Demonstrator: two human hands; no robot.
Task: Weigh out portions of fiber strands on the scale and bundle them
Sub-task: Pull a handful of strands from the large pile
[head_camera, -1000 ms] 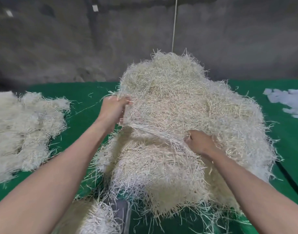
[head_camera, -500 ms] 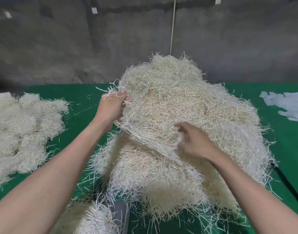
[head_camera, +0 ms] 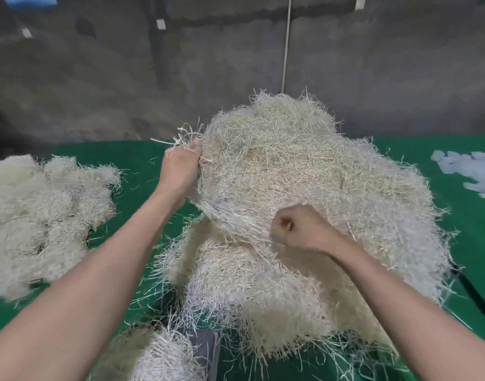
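Gripping fiber strands [head_camera: 277, 166] with curled fingers [head_camera: 194, 146], left hand [head_camera: 181, 167] and right hand [head_camera: 300, 229] reach over green bench [head_camera: 137, 160], grey wall [head_camera: 98, 78] behind.

Fiber pile [head_camera: 304, 166]: lg mound, pale straw-coloured strands, tangled, loose ends sticking out all round; sits mid green worktop [head_camera: 142, 166].
Strand sheaf [head_camera: 236, 215]: flat layer raised off pile's front-left, strands approx parallel; left hand [head_camera: 181, 166] grips far end, right hand [head_camera: 299, 229] near end.
Second heap [head_camera: 43, 215]: whiter, lower, far left, apart from pile.
Small clump [head_camera: 159, 356]: bottom edge.
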